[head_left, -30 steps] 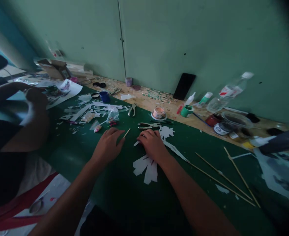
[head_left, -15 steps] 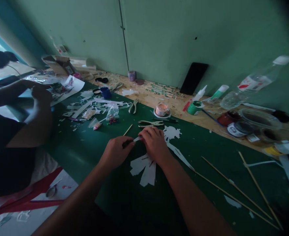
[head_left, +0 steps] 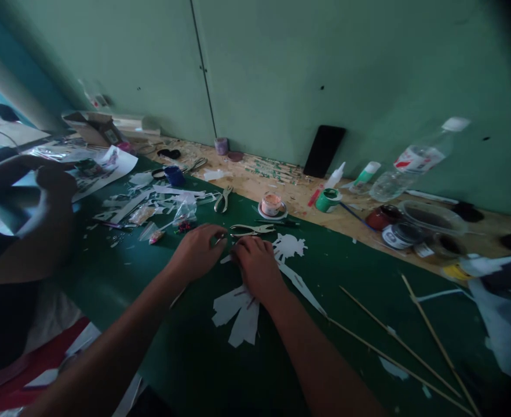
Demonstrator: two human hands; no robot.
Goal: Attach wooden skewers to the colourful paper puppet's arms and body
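Note:
My left hand [head_left: 197, 252] is closed, thumb and fingertips pinched together just left of my right hand; whatever is between them is too small to make out. Part of a thin stick [head_left: 178, 296] shows below its wrist. My right hand [head_left: 255, 269] has its fingers curled down on a white paper cutout [head_left: 237, 315], whose fanned strips spread out below the palm. A narrow white tip [head_left: 226, 259] sticks out left of those fingers. Just beyond the hands lies a metal hole punch [head_left: 253, 230], with a flower-shaped white cutout [head_left: 290, 247] to the right.
Pliers [head_left: 223, 200], paper scraps and small bead bags [head_left: 155, 234] lie at left on the green mat. Paint jars [head_left: 272, 204], a plastic bottle [head_left: 420, 156] and a phone [head_left: 324, 150] stand along the wall. Thin sticks [head_left: 398, 333] lie at right. A co-worker's arm [head_left: 51, 208] is at left.
My hands have moved apart, and the white strip is no longer stretched between them. My left hand has shifted off it with fingertips raised. The whole view has turned slightly right.

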